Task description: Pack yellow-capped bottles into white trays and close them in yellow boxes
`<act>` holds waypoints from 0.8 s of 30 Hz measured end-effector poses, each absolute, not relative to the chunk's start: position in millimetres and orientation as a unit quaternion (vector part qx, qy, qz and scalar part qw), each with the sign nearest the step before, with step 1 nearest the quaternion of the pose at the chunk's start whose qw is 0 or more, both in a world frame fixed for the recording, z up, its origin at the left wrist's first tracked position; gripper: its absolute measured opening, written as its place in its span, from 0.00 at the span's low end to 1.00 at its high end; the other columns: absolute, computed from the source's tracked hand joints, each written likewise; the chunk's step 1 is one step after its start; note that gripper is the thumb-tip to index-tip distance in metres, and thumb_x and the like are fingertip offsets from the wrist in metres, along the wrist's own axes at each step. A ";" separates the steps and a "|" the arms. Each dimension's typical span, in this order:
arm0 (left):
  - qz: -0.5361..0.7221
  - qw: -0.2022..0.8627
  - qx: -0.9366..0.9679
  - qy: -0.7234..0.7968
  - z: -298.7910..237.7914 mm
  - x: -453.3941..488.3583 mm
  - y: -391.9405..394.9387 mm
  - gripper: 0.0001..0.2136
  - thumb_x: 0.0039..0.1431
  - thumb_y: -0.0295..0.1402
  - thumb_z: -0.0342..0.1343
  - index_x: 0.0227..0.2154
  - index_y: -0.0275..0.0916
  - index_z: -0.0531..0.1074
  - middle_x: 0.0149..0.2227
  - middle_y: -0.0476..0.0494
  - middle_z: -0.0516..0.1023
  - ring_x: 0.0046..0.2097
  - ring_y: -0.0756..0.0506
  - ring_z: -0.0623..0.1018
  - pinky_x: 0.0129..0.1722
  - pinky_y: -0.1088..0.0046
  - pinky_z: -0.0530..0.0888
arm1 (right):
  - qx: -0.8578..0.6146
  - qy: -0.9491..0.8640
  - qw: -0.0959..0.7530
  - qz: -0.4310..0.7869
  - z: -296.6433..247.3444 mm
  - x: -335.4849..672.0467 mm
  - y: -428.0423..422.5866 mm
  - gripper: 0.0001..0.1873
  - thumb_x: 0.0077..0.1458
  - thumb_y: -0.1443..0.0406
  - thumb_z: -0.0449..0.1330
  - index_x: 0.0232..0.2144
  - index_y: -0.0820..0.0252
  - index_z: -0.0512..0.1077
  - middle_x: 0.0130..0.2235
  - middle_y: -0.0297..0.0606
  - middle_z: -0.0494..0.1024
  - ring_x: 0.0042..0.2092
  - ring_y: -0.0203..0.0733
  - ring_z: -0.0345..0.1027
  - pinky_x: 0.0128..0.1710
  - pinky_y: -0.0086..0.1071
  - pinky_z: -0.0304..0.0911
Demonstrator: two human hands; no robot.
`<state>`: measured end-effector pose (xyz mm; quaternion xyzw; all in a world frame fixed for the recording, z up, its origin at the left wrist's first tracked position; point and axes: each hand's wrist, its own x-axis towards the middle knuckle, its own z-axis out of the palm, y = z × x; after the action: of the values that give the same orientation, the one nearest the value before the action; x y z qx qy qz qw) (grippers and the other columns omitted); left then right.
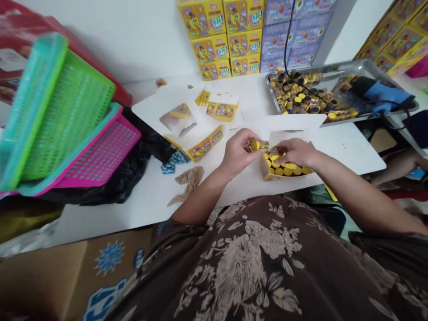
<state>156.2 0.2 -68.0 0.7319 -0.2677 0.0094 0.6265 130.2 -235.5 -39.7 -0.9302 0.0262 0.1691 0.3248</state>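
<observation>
My left hand (pixel 238 151) pinches a small bottle with a yellow cap (pixel 260 145) lying on its side. My right hand (pixel 296 151) reaches down over an open yellow carton (pixel 267 171) packed with yellow-capped bottles (pixel 287 169). Its fingers sit among the caps, and I cannot tell whether they grip one. The two hands nearly meet above the carton's left end. The carton stands on a white table (pixel 140 214), tilted slightly, and my fingers hide part of it.
A metal tray (pixel 317 67) heaped with loose bottles sits at the far right, with a black cable and blue cloth across it. Flat printed cards (pixel 200 145) lie left. Stacked yellow and blue boxes (pixel 214 40) stand behind. Green and pink plastic baskets (pixel 67 116) lean at left.
</observation>
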 end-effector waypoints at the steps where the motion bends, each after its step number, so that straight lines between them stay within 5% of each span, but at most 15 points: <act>1: 0.017 0.582 0.758 -0.293 -66.1 157.1 -2.2 0.10 0.56 0.32 0.72 0.37 0.42 0.76 0.35 0.49 0.79 0.36 0.47 0.77 0.38 0.68 0.75 | -0.930 0.034 0.319 0.180 -39.7 132.0 -235.1 0.10 0.45 0.64 0.78 0.33 0.53 0.85 0.27 0.30 0.79 0.32 0.41 0.72 0.34 0.35 0.65; 5: 0.012 0.388 0.833 -0.393 -55.4 167.0 -20.0 0.08 0.56 0.25 0.67 0.37 0.41 0.79 0.42 0.45 0.83 0.48 0.40 0.82 0.50 0.62 0.77 | -0.903 0.087 0.371 0.197 -45.7 136.6 -238.4 0.14 0.50 0.56 0.79 0.27 0.57 0.83 0.27 0.34 0.81 0.30 0.40 0.70 0.31 0.34 0.64; 8: -0.022 0.267 0.869 -0.416 -49.4 175.3 -35.8 0.08 0.56 0.24 0.66 0.38 0.39 0.80 0.44 0.41 0.84 0.51 0.36 0.82 0.50 0.59 0.77 | -0.900 0.096 0.383 0.185 -54.5 138.9 -240.7 0.18 0.54 0.52 0.78 0.24 0.57 0.81 0.25 0.36 0.80 0.27 0.39 0.69 0.29 0.33 0.63; 11: -0.082 0.167 0.891 -0.413 -46.0 178.6 -46.2 0.07 0.57 0.26 0.67 0.39 0.38 0.81 0.42 0.40 0.84 0.49 0.34 0.83 0.48 0.59 0.76 | -0.902 0.105 0.387 0.162 -63.1 139.2 -239.1 0.12 0.55 0.56 0.77 0.29 0.57 0.83 0.25 0.35 0.81 0.27 0.38 0.69 0.28 0.32 0.63; 19: -0.072 0.153 0.909 -0.381 -43.5 166.4 -44.1 0.13 0.57 0.25 0.68 0.45 0.38 0.80 0.49 0.38 0.80 0.48 0.37 0.82 0.44 0.64 0.75 | -0.825 0.162 0.523 0.139 -63.3 129.0 -225.4 0.12 0.58 0.60 0.77 0.32 0.58 0.79 0.25 0.36 0.80 0.27 0.40 0.72 0.31 0.34 0.67; 24: -0.044 0.102 0.929 -0.352 -38.0 155.6 -46.6 0.15 0.61 0.22 0.62 0.50 0.37 0.79 0.53 0.36 0.79 0.47 0.39 0.83 0.40 0.66 0.74 | -0.791 0.201 0.565 0.122 -51.5 119.3 -218.1 0.09 0.61 0.64 0.75 0.34 0.60 0.79 0.26 0.35 0.80 0.25 0.35 0.69 0.24 0.28 0.57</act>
<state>155.6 -46.6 -38.0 0.9294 -0.3519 -0.0435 0.1020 119.3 -218.1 -51.5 -0.7912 0.2007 0.1215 0.5647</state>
